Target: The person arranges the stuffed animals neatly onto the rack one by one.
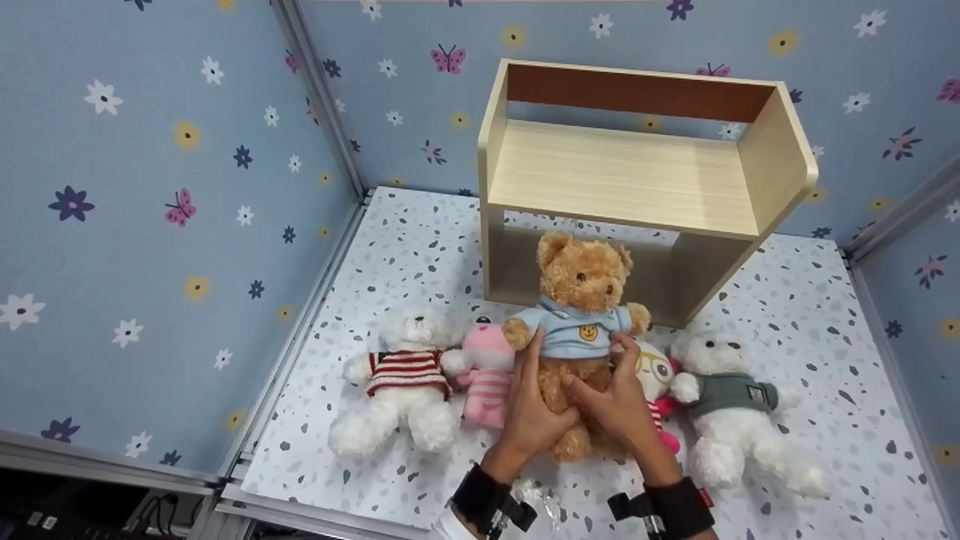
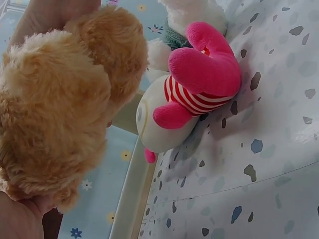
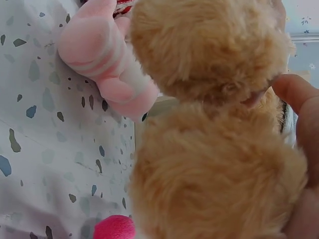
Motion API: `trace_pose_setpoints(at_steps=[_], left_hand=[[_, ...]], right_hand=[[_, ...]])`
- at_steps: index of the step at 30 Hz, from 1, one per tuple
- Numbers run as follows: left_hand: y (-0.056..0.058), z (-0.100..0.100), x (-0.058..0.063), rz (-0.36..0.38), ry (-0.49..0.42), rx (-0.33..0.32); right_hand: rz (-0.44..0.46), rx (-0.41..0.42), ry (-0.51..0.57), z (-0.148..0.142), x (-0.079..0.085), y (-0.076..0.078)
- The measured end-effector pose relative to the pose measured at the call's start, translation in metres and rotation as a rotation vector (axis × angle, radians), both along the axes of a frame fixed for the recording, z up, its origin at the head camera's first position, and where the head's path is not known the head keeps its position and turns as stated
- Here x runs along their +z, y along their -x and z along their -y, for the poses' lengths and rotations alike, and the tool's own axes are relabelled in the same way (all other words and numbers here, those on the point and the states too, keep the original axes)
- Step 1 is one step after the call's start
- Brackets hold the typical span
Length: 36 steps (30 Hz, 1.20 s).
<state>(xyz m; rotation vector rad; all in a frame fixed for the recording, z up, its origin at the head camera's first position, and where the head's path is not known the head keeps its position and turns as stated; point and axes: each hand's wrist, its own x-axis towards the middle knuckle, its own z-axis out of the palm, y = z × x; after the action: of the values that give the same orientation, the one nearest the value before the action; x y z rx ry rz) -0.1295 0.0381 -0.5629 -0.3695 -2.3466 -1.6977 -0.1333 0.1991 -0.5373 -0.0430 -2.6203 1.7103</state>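
Both hands hold a brown teddy bear [image 1: 581, 330] in a light blue shirt, upright above the table and in front of the shelf. My left hand [image 1: 534, 412] grips its side and lower body, and my right hand [image 1: 619, 397] grips the opposite side, thumbs at the front. Up close, the bear's fur [image 2: 55, 109] fills much of the left wrist view, and its furry legs [image 3: 214, 169] fill the right wrist view. Behind the bear, partly hidden, lie a pink striped plush [image 1: 487, 375] to the left and a white-headed plush with glasses [image 1: 656, 371] to the right.
A two-tier wooden shelf [image 1: 622, 176] stands at the back of the speckled table [image 1: 315, 375]. A white bear in a striped sweater [image 1: 409, 382] lies at left, a white bear in a green top [image 1: 739, 412] at right. Clear crinkled plastic [image 1: 541, 499] lies near the front edge.
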Motion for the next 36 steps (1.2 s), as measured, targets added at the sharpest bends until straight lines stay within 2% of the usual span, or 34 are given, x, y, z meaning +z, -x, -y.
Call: trace_pose_setpoints(at_steps=[2, 9, 13, 22, 29, 36], left_hand=[[0.0, 0.001, 0.002, 0.003, -0.006, -0.008], [0.003, 0.001, 0.004, -0.067, 0.002, -0.003], [0.004, 0.002, 0.005, -0.078, 0.007, -0.009], [0.007, 0.002, 0.011, -0.077, -0.018, -0.073], [0.012, 0.002, 0.017, -0.06, -0.024, -0.104], [0.017, 0.004, 0.021, -0.097, -0.037, -0.126]], right_hand=[[0.004, 0.004, -0.005, 0.0, 0.001, 0.0], [-0.017, 0.02, 0.007, 0.0, 0.006, 0.002], [-0.013, 0.013, 0.023, -0.003, 0.009, 0.005], [0.005, -0.01, 0.046, -0.008, 0.02, 0.008], [-0.025, -0.02, 0.059, -0.008, 0.023, 0.009], [-0.11, -0.047, 0.046, -0.007, 0.023, 0.011]])
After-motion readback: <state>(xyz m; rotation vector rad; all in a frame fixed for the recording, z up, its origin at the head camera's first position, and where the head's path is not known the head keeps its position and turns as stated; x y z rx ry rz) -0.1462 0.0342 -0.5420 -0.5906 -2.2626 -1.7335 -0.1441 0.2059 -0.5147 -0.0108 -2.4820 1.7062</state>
